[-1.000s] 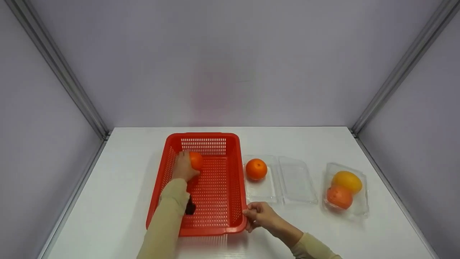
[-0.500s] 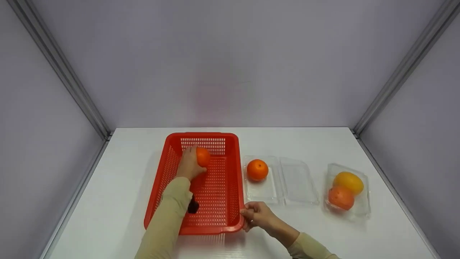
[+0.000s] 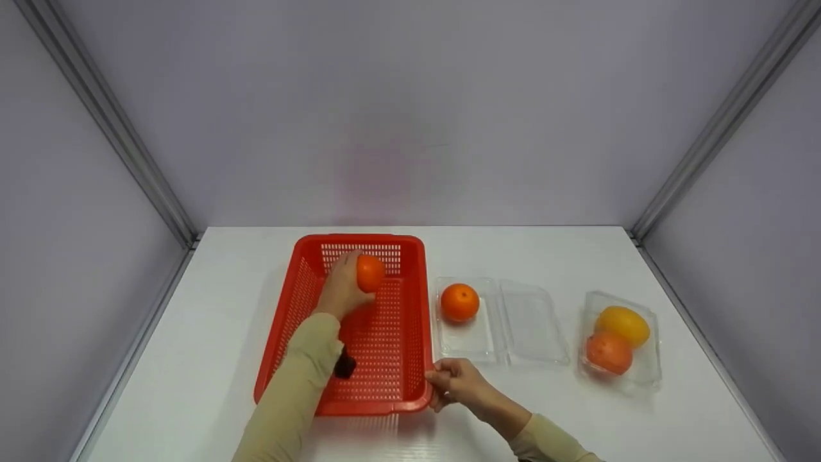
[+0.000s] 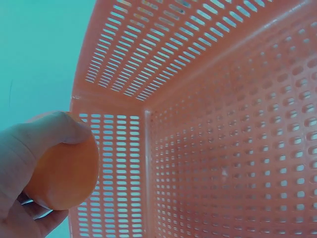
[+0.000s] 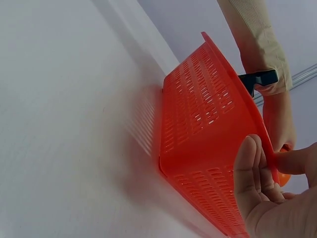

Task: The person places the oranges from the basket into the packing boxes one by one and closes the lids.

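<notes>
Over the far part of a red slotted basket (image 3: 378,350), my left hand (image 3: 341,287) grips an orange (image 3: 371,273). The left wrist view shows the thumb lying across the orange (image 4: 69,171) and fingers curled beneath it, with the basket's slotted walls beyond. My right hand (image 3: 458,385) pinches the basket's rim at its near right corner. Seen from the right wrist, its thumb is on the inner side of the rim and the fingers (image 5: 247,168) lie against the outer wall. Part of the basket floor is hidden by the left arm.
Right of the basket lies an open clear plastic clamshell box (image 3: 468,343) with an orange (image 3: 459,303) in one half. Farther right, another clear box (image 3: 644,369) holds a yellow fruit (image 3: 622,325) and an orange-red fruit (image 3: 609,353). White walls border the white table (image 3: 192,359).
My left hand has lifted the orange and carried it a little right and away from me. The basket has shifted slightly left, my right hand staying on its rim.
</notes>
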The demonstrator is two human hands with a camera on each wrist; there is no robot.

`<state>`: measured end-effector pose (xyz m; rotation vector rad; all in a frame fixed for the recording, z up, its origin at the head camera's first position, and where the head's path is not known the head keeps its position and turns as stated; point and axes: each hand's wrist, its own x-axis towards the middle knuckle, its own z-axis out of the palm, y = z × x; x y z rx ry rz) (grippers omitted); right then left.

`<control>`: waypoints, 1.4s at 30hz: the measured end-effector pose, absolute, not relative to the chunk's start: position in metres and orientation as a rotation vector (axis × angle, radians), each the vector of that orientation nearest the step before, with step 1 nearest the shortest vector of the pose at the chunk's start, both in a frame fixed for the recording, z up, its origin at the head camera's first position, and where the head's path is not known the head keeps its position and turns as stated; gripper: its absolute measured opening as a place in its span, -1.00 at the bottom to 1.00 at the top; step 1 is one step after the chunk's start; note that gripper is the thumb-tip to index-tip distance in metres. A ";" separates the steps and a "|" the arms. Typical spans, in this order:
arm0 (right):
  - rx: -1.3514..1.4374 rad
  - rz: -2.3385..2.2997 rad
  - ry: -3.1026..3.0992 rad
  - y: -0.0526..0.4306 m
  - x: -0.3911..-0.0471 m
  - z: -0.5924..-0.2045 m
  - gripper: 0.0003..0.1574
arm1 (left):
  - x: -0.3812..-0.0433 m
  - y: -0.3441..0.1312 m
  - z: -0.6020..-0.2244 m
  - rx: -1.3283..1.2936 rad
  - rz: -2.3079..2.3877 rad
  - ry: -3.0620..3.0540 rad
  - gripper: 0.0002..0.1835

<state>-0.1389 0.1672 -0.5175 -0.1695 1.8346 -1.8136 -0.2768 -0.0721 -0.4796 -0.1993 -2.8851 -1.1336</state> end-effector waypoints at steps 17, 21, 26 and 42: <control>-0.143 -1.854 1.783 0.177 -0.137 -0.522 -0.81 | -0.263 -0.054 -0.468 -0.333 -1.130 -2.824 -0.04; -0.101 -1.870 1.805 0.184 -0.138 -0.524 -0.82 | -0.258 -0.050 -0.465 -0.355 -1.156 -2.805 -0.04; -0.058 -1.870 1.855 0.194 -0.139 -0.531 -0.81 | -0.253 -0.044 -0.463 -0.374 -1.185 -2.793 -0.06; 0.403 -1.941 2.026 0.226 -0.144 -0.559 -0.66 | -0.242 -0.029 -0.458 -0.416 -1.212 -2.787 -0.06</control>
